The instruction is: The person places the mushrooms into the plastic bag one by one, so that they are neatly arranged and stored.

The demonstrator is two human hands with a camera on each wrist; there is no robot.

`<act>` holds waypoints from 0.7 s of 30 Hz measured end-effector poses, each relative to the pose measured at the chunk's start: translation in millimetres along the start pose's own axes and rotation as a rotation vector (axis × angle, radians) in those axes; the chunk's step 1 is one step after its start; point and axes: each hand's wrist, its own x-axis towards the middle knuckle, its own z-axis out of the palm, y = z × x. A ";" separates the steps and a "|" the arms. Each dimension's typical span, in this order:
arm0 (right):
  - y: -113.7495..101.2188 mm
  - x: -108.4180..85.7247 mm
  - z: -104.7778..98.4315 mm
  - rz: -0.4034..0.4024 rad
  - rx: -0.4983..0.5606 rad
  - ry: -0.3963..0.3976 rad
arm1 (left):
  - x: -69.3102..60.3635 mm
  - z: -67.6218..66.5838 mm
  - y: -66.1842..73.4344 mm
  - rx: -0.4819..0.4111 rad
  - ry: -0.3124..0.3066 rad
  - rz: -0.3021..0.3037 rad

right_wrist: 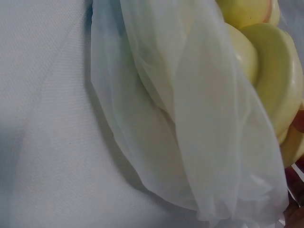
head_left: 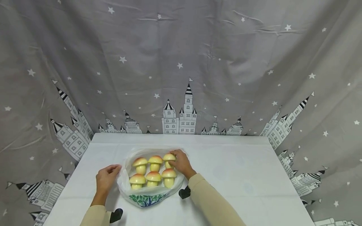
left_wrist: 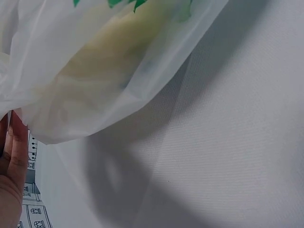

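Note:
A white plastic bag [head_left: 123, 189] with a green and blue tree print lies open on the table. Inside it, several toy-like yellow mushrooms with reddish cap tops [head_left: 153, 176] stand in two rows. My left hand [head_left: 105, 181] pinches the bag's left edge; in the left wrist view its fingers [left_wrist: 18, 147] meet the thin plastic. At the back right of the bag, my right hand [head_left: 183, 164] grips a mushroom [head_left: 168, 156] by its cap. The right wrist view shows the bag's side [right_wrist: 204, 118] and mushroom caps [right_wrist: 278, 71], with the right fingers partly cut off.
The bag rests on a white-covered table [head_left: 232, 175]. Behind and beside the table hangs a grey curtain [head_left: 220, 62] printed with stars and castles. A black wrist device [head_left: 185, 192] sits under the right wrist, and another [head_left: 116, 215] is by the left sleeve.

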 end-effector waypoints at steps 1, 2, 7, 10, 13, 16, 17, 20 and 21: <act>-0.3 0.0 -0.9 -0.001 0.004 0.003 | -0.1 0.2 0.3 -0.001 -0.004 -0.001; -0.8 0.0 -2.0 -0.004 0.013 0.009 | 0.2 0.4 0.5 -0.005 -0.007 -0.001; -3.9 0.6 -7.7 -0.005 0.057 0.036 | 2.5 1.0 2.0 0.010 -0.008 -0.012; -7.0 -0.9 -11.4 0.002 0.085 0.025 | 3.2 1.5 1.0 0.009 0.001 -0.018; -9.5 -2.2 -15.1 -0.003 0.116 0.008 | 1.7 1.7 0.3 -0.013 0.006 -0.016; -10.8 -3.1 -17.9 -0.014 0.131 -0.009 | 0.2 1.9 -0.2 -0.020 0.002 -0.005; -10.8 -3.3 -18.7 -0.016 0.133 -0.013 | -0.3 1.8 -0.2 -0.019 -0.003 -0.006; -11.2 -5.3 -21.5 -0.022 0.145 -0.023 | -0.6 2.4 -1.0 -0.007 -0.005 -0.004; -10.8 -6.2 -22.5 -0.026 0.147 -0.025 | -0.9 2.5 -0.9 -0.005 -0.004 -0.008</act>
